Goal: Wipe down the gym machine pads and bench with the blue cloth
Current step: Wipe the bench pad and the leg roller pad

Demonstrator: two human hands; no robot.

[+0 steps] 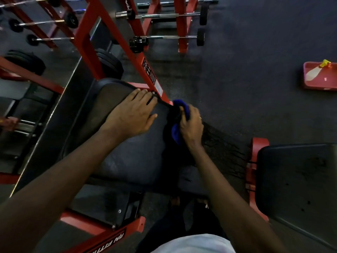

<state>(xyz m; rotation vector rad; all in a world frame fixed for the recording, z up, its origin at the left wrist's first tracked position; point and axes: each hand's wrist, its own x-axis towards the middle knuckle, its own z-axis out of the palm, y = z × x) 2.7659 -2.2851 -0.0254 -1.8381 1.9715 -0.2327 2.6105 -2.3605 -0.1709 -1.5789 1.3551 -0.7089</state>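
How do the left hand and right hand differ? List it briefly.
The left hand lies flat on top of the black pad, fingers straight; the right hand is curled at the pad's right edge. The left hand holds nothing; the right hand grips the blue cloth. Both are bare and at the same pad.

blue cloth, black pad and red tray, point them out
blue cloth (176, 134), head view, lower fold
black pad (127, 154), head view, bare top surface
red tray (321, 86), head view, near wall
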